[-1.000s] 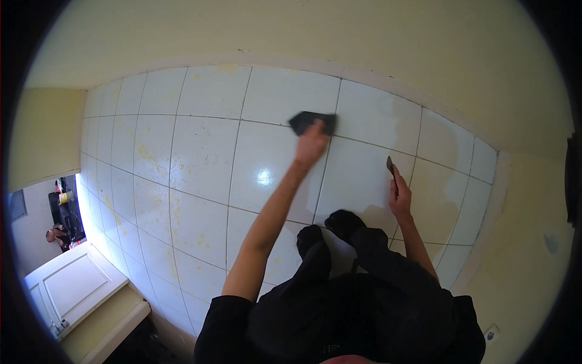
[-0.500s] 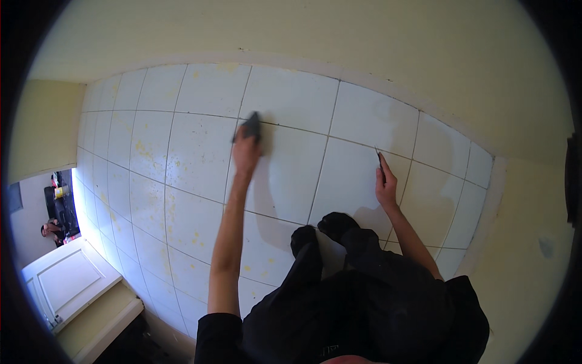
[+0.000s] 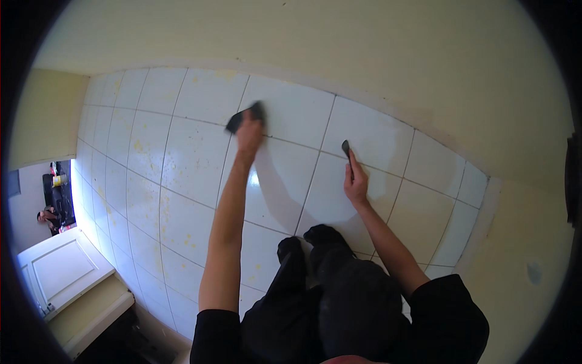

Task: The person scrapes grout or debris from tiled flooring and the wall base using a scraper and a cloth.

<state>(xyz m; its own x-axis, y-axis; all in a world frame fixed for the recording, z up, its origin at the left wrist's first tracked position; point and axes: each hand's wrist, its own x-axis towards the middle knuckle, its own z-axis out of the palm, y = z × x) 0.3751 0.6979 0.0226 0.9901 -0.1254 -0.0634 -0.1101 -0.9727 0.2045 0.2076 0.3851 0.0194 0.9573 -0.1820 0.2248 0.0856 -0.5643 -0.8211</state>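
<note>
My left hand (image 3: 248, 134) is closed on a dark grey cloth (image 3: 235, 123), which looks blurred and is pressed against the white tile floor (image 3: 285, 173) near the far wall. To its right, my right hand (image 3: 356, 183) grips a thin dark tool with a small flat, rounded tip (image 3: 345, 146), perhaps a scraper. The tip points away from me, over the tiles; whether it touches them I cannot tell. Yellow specks (image 3: 173, 168) are scattered on the tiles left of my left hand. The tiles around my right hand look plain.
My feet in dark socks (image 3: 324, 236) stand on the tiles between my arms. A cream wall (image 3: 364, 48) runs along the far side and round to the right. At the left are a white panelled door (image 3: 66, 270) and an opening with a person (image 3: 47, 215) beyond it.
My left hand and the cloth have shifted slightly up in the picture. My right hand has moved left with the tool, whose flat tip now shows. The view has shifted a little.
</note>
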